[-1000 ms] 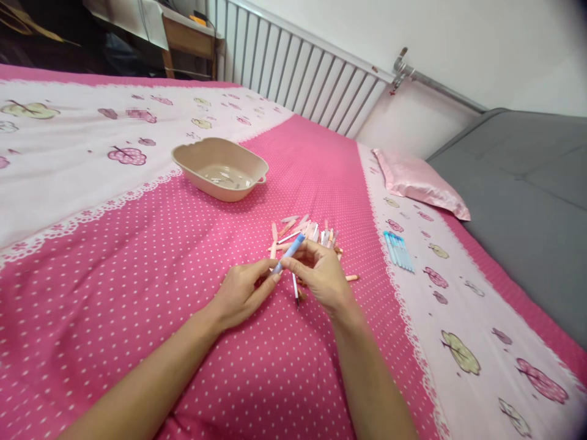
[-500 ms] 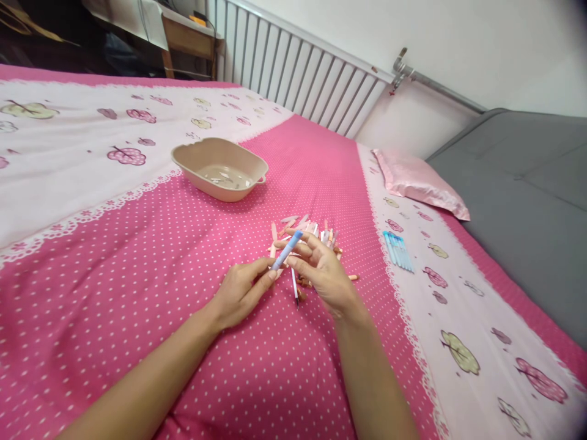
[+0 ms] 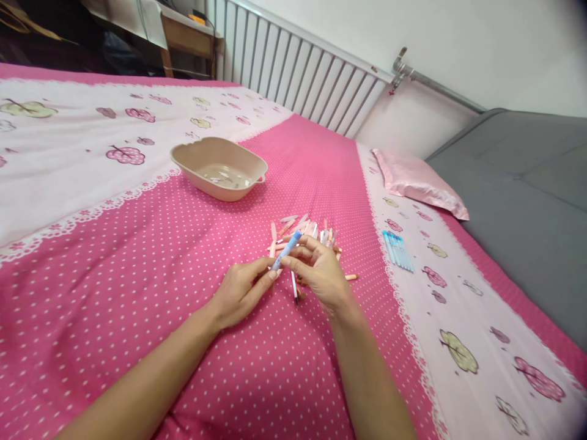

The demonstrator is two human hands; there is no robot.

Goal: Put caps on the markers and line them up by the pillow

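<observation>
A light blue marker pen [image 3: 287, 249] with a darker blue end is held up at a slant between my two hands. My left hand [image 3: 243, 289] pinches its lower end between thumb and fingers. The thumb and fingers of my right hand [image 3: 318, 269] close on it from the other side, nearer the middle. Below and behind them lies a loose pile of pens [image 3: 312, 230], mostly pink, white and orange, partly hidden by my right hand. One thin white pen [image 3: 294, 287] with a dark tip points toward me.
A beige plastic basin [image 3: 220, 189] with small bits inside stands beyond my left hand. To the right, several light blue pens [image 3: 398, 250] lie in a row on the pink bedspread [image 3: 238, 379]. A pink pillow [image 3: 419, 180] rests by the grey headboard [image 3: 518, 177]; a white radiator [image 3: 298, 64] is behind.
My right hand has shifted slightly left, its thumb and fingers closing onto the blue marker pen. My left hand keeps its pinch on the lower end.
</observation>
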